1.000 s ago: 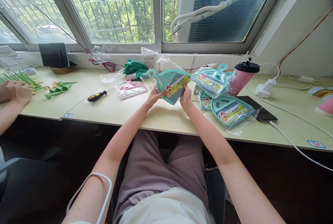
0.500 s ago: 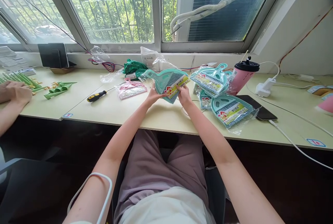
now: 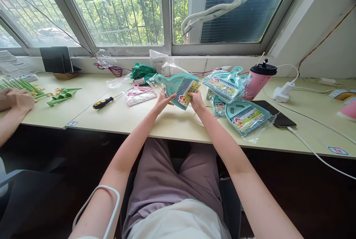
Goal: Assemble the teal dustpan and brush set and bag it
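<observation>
Between both hands I hold a mint-green dustpan and brush set (image 3: pixel 174 83) with a yellow-green printed label, tilted above the desk. My left hand (image 3: pixel 163 102) grips its left lower side, thumb across the front and the other fingers partly hidden behind. At the right edge, my right hand (image 3: pixel 197 100) pinches the label side. A pink packaged brush set (image 3: pixel 141 95) lies just left of my hands. To the right, more wrapped mint-green dustpan sets (image 3: pixel 222 85) are piled up, and another wrapped dustpan (image 3: pixel 247 118) lies at the front of them.
A screwdriver (image 3: pixel 103 103) lies left on the desk. Green plastic (image 3: pixel 143 71) and clear wrap sit by the window. A pink cup (image 3: pixel 260 81), a phone (image 3: pixel 275 114) and a charger (image 3: pixel 283 92) stand or lie right. Another person's hands (image 3: pixel 20 100) hold green stems at far left.
The dustpan set has turned slightly in my hands, its label now steeper. My left thumb has lifted a little from the label's lower end.
</observation>
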Demonstrator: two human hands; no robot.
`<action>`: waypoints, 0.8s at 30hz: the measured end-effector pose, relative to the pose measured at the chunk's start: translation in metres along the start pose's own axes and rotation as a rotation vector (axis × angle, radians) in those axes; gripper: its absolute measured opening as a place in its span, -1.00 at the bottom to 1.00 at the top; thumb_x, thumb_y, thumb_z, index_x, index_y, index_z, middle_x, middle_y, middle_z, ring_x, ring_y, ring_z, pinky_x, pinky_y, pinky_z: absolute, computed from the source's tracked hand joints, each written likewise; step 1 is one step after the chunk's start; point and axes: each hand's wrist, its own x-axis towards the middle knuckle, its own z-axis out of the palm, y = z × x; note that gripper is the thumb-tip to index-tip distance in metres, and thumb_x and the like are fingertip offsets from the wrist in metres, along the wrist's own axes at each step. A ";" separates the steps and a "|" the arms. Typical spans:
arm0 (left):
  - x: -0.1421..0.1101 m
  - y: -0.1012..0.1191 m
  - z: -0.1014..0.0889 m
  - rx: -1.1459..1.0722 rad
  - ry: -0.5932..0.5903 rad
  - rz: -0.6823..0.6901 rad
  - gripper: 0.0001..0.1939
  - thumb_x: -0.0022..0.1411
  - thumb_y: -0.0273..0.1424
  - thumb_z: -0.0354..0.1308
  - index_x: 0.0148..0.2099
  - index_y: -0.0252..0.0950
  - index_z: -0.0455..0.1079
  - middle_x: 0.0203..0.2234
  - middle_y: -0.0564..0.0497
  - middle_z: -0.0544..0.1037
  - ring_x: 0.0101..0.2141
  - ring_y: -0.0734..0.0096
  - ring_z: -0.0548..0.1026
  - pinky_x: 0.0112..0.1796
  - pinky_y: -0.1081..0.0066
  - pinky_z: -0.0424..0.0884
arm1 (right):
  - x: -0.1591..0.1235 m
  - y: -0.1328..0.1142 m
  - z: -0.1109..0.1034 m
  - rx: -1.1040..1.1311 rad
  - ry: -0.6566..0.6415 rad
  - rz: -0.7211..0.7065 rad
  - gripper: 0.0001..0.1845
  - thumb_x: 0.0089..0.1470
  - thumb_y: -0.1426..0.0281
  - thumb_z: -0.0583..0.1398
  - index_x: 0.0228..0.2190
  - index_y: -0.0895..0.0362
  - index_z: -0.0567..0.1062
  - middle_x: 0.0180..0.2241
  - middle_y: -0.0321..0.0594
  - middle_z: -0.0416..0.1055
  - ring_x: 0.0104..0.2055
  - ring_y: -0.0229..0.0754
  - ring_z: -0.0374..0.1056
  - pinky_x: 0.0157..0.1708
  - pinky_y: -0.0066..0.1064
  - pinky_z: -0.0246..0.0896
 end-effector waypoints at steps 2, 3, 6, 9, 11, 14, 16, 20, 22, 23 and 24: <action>0.000 -0.001 0.001 0.039 0.006 -0.010 -0.07 -0.10 -0.11 0.52 0.23 -0.23 0.18 0.00 -0.20 0.58 -0.17 0.13 0.62 -0.42 0.36 0.55 | -0.001 0.002 0.001 -0.047 0.020 -0.030 -0.52 -0.21 0.57 0.21 -0.19 -0.01 0.30 -0.25 -0.36 0.50 -0.15 -0.15 0.45 -0.05 -0.20 0.47; 0.000 -0.002 0.001 0.054 0.012 -0.008 -0.05 -0.15 -0.15 0.54 0.22 -0.23 0.17 -0.01 -0.20 0.58 -0.16 0.10 0.62 -0.43 0.36 0.54 | -0.002 0.003 0.002 -0.070 0.021 -0.042 -0.51 -0.20 0.56 0.22 -0.18 -0.03 0.29 -0.24 -0.38 0.49 -0.15 -0.16 0.45 -0.06 -0.21 0.47; 0.001 -0.006 0.001 0.070 0.027 0.015 -0.02 -0.19 -0.20 0.56 0.22 -0.22 0.17 -0.03 -0.19 0.59 -0.12 0.04 0.61 -0.45 0.35 0.54 | -0.006 0.004 0.004 -0.100 -0.004 -0.068 -0.50 -0.15 0.51 0.27 -0.17 -0.06 0.25 -0.21 -0.39 0.48 -0.13 -0.18 0.45 -0.06 -0.25 0.47; 0.003 -0.009 0.000 0.073 0.041 0.025 -0.02 -0.18 -0.22 0.56 0.24 -0.25 0.18 -0.04 -0.20 0.59 -0.12 0.00 0.61 -0.43 0.29 0.56 | -0.009 0.004 0.006 -0.066 -0.002 -0.059 -0.59 -0.06 0.45 0.29 -0.18 -0.04 0.27 -0.17 -0.37 0.50 -0.12 -0.21 0.45 -0.08 -0.31 0.46; 0.004 -0.012 0.000 0.075 0.049 0.024 -0.02 -0.15 -0.22 0.55 0.26 -0.27 0.17 -0.05 -0.21 0.59 -0.13 -0.03 0.61 -0.41 0.24 0.58 | -0.009 0.003 0.006 -0.031 0.029 -0.029 -0.70 0.02 0.39 0.26 -0.20 -0.03 0.31 -0.20 -0.37 0.51 -0.16 -0.22 0.45 -0.13 -0.34 0.46; 0.005 -0.016 0.001 0.086 0.041 0.034 0.03 -0.14 -0.23 0.55 0.31 -0.28 0.14 -0.03 -0.22 0.58 -0.12 -0.04 0.61 -0.44 0.28 0.58 | -0.005 0.003 0.003 0.020 0.100 0.029 -0.84 0.09 0.33 0.23 -0.26 0.00 0.37 -0.30 -0.38 0.51 -0.23 -0.22 0.44 -0.18 -0.36 0.46; 0.006 -0.019 0.002 0.104 0.031 0.052 0.06 -0.14 -0.22 0.55 0.34 -0.28 0.12 0.00 -0.23 0.57 -0.14 0.00 0.61 -0.50 0.35 0.54 | -0.003 0.003 0.001 0.034 0.145 0.059 -0.86 0.09 0.31 0.25 -0.30 0.02 0.39 -0.35 -0.39 0.51 -0.26 -0.22 0.45 -0.19 -0.35 0.45; 0.005 -0.019 0.006 0.126 0.007 0.073 0.12 -0.13 -0.18 0.55 0.38 -0.30 0.08 0.02 -0.25 0.55 -0.21 0.13 0.60 -0.57 0.43 0.48 | -0.003 0.005 0.000 0.036 0.215 0.055 -0.87 0.07 0.32 0.26 -0.29 0.03 0.44 -0.36 -0.39 0.54 -0.29 -0.21 0.47 -0.20 -0.33 0.46; 0.003 -0.018 0.009 0.130 0.000 0.083 0.19 -0.17 -0.21 0.57 0.42 -0.29 0.05 0.06 -0.26 0.53 -0.20 0.15 0.59 -0.57 0.45 0.47 | -0.005 0.005 0.000 0.042 0.246 0.035 -0.88 0.08 0.35 0.24 -0.28 0.04 0.46 -0.36 -0.39 0.55 -0.30 -0.23 0.47 -0.21 -0.36 0.46; 0.003 -0.017 0.010 0.134 -0.005 0.085 0.23 -0.20 -0.23 0.58 0.44 -0.28 0.03 0.07 -0.26 0.53 -0.21 0.16 0.59 -0.56 0.45 0.47 | -0.006 0.005 0.000 0.046 0.261 0.024 -0.89 0.08 0.36 0.24 -0.28 0.04 0.47 -0.36 -0.39 0.55 -0.30 -0.24 0.47 -0.21 -0.38 0.46; 0.002 -0.017 0.011 0.139 -0.010 0.085 0.28 -0.21 -0.24 0.60 0.46 -0.28 0.00 0.08 -0.27 0.53 -0.22 0.18 0.59 -0.56 0.45 0.47 | -0.006 0.005 0.000 0.048 0.276 0.012 -0.89 0.07 0.36 0.24 -0.29 0.05 0.47 -0.36 -0.40 0.55 -0.30 -0.25 0.46 -0.22 -0.39 0.45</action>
